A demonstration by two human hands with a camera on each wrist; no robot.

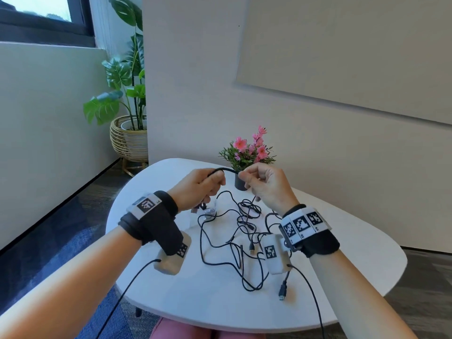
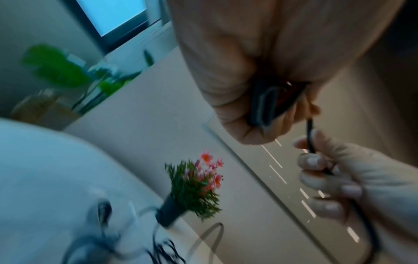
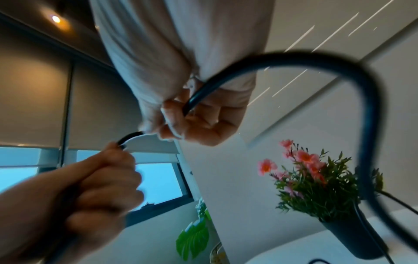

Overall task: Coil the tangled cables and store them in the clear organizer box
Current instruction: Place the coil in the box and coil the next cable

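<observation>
Above the white table (image 1: 176, 297), both hands hold one thick black cable (image 1: 226, 169), which arcs between them. My left hand (image 1: 208, 183) grips it in a fist, and a black plug (image 2: 263, 107) shows inside its curled fingers. My right hand (image 1: 248, 178) pinches the same cable (image 3: 339, 60), which loops wide below the wrist and hangs down. A tangle of thin black cables (image 1: 241, 231) lies on the table under the hands, with an HDMI-type plug (image 1: 282, 291) near the front. Something clear (image 1: 208, 212), partly hidden under the left hand, is too indistinct to identify.
A small dark pot of pink flowers (image 1: 247, 152) stands at the table's back edge, right behind the hands. A big leafy plant in a wicker basket (image 1: 128, 138) sits on the floor at the left. Thin wires (image 1: 311, 292) trail from the wrist units.
</observation>
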